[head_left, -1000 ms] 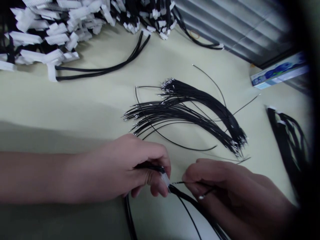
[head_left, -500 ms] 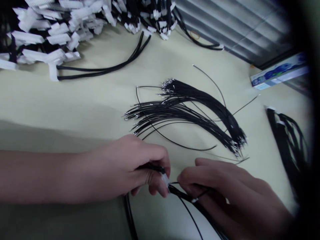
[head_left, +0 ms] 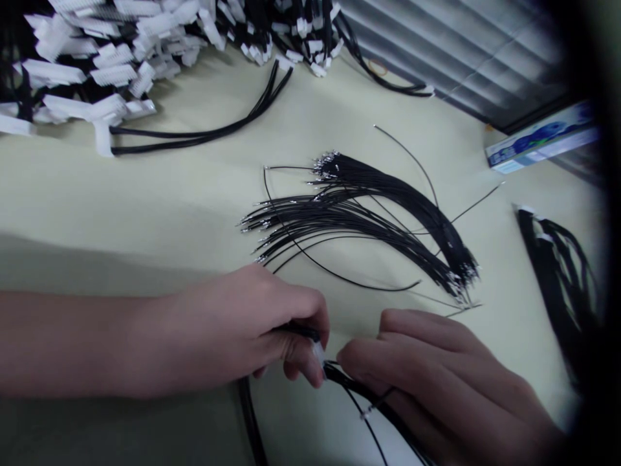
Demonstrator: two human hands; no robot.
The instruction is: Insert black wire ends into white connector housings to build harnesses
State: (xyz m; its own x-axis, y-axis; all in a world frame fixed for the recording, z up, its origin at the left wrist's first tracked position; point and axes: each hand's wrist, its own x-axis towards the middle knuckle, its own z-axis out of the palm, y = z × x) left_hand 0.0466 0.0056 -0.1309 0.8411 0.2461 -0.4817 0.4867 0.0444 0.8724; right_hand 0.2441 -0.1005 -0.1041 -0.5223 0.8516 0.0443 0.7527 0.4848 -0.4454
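Observation:
My left hand is closed around a small white connector, pinched between thumb and fingers. Black wires run out of the connector's right side, and a black cable hangs down below the left hand. Close to the connector, my right hand has its thumb and forefinger pressed together on a thin black wire whose grip point is mostly hidden. A metal-tipped wire end sticks out under the right fingers. Beyond the hands lie loose black wires with bare metal terminals.
A heap of white connectors on black cables fills the back left. A finished-looking black cable with white ends lies before it. At the right are a blue and white box and a black cable bundle. Grey slats border the table.
My right hand has moved slightly left, its fingertips closer to the connector. The metal-tipped wire end beneath it has shifted down and left. My left hand keeps its hold.

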